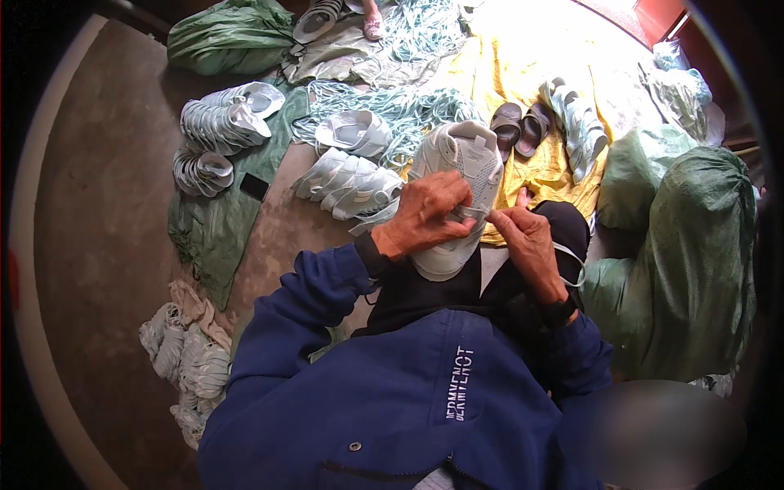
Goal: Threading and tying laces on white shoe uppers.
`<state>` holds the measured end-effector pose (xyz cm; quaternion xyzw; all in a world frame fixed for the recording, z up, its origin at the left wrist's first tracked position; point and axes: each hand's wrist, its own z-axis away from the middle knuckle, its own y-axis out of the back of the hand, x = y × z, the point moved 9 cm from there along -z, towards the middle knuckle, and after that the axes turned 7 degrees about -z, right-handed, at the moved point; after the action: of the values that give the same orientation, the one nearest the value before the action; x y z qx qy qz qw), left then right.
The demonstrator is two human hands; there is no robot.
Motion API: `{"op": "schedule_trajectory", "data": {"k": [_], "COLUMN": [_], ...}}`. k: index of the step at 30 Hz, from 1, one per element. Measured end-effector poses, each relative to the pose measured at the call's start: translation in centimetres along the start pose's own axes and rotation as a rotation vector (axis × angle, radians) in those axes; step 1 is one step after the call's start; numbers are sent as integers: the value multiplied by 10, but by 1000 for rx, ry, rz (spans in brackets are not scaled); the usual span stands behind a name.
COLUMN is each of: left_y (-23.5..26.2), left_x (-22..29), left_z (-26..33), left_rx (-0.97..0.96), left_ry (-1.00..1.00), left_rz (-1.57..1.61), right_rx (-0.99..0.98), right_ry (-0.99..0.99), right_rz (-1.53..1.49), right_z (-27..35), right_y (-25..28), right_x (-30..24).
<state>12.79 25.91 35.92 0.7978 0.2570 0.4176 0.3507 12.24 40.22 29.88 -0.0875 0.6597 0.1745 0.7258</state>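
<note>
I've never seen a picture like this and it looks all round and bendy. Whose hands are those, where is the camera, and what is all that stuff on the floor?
The camera sits on a person's head and looks down, so you see their own arms in blue sleeves. Its wide lens bends the edges. The left hand presses on a pale mint sneaker resting on their lap. The right hand pinches a lace beside the shoe. On the floor lie rows of matching sneakers, a heap of loose laces, a yellow cloth, brown sandals, a black phone and big green sacks.
</note>
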Motion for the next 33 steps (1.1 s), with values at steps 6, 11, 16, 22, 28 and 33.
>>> {"op": "schedule_trajectory", "data": {"k": [6, 11, 16, 22, 28, 33], "left_y": [1, 0, -2, 6, 1, -2], "left_x": [4, 2, 1, 3, 7, 6], "left_z": [-2, -1, 0, -2, -1, -1], "left_rx": [-1, -20, -30, 53, 12, 0], "left_ry": [-43, -30, -17, -43, -68, -89], "left_rz": [11, 10, 22, 14, -24, -4], "right_rx": [30, 94, 162, 73, -132, -474], "right_ry": [-59, -97, 21, 182, 797, 594], "right_rz": [-44, -14, 204, 515, 1007, 1148], "right_z": [-4, -6, -7, -15, -13, -33], "right_y": [1, 5, -9, -5, -23, -40], "right_x": [1, 0, -14, -40, -93, -67]}}
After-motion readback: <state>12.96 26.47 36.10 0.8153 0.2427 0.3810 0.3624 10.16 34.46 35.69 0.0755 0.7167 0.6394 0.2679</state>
